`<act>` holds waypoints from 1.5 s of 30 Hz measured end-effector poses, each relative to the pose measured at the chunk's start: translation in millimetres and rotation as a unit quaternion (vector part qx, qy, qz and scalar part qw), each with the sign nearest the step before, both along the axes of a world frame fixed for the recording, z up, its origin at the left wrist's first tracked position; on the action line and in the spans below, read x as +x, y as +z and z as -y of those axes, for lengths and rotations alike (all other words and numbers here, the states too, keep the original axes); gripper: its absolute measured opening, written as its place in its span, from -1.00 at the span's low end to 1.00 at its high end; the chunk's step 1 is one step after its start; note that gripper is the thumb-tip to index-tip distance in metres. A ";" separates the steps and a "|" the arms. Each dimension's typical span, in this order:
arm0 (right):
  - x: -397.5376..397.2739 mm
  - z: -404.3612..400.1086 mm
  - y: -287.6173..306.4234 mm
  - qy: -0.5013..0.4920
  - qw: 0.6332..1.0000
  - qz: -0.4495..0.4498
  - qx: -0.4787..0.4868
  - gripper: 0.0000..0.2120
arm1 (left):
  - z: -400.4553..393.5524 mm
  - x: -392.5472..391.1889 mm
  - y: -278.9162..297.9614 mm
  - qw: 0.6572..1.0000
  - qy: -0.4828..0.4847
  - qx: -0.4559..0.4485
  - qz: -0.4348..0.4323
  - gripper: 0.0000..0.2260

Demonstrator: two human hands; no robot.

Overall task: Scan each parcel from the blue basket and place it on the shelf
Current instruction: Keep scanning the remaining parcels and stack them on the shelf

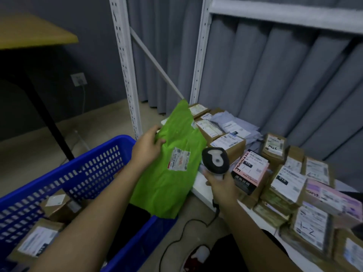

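Grey pleated curtains hang behind a white metal shelf (198, 188) whose low board, to the right, is crowded with taped cardboard boxes. The left hand (146, 148) pinches the upper edge of a limp, crinkled green poly parcel (170, 173) above the perforated blue basket (94, 163), while the right hand (221, 185) grips a rounded black-and-white scanner (215, 160) just beside its label. Held by one edge, the slick bag could sag or fold, creasing the label so the scan misses.

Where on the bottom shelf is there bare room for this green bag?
A bare white strip shows along the shelf's front edge, between the green bag and the pink-and-black box. Behind and rightward, cardboard parcels crowd it, some stacked.
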State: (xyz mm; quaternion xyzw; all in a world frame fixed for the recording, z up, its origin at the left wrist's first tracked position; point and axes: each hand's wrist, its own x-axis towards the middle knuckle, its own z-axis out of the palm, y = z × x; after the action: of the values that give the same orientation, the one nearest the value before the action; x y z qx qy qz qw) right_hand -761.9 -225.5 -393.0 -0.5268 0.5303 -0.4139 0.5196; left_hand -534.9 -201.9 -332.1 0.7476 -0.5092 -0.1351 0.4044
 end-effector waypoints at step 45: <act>-222.7 -104.3 133.3 -0.142 0.962 -0.161 -0.166 -0.74 | 54.8 -239.1 212.2 0.940 -0.200 -0.065 0.268 -0.76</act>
State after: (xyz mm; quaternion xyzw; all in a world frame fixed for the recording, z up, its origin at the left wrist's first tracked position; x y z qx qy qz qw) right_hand -984.6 -121.3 -259.6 -0.5845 0.6001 -0.4756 0.2685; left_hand -774.0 -256.6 -119.9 0.6112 -0.7452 0.0257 0.2655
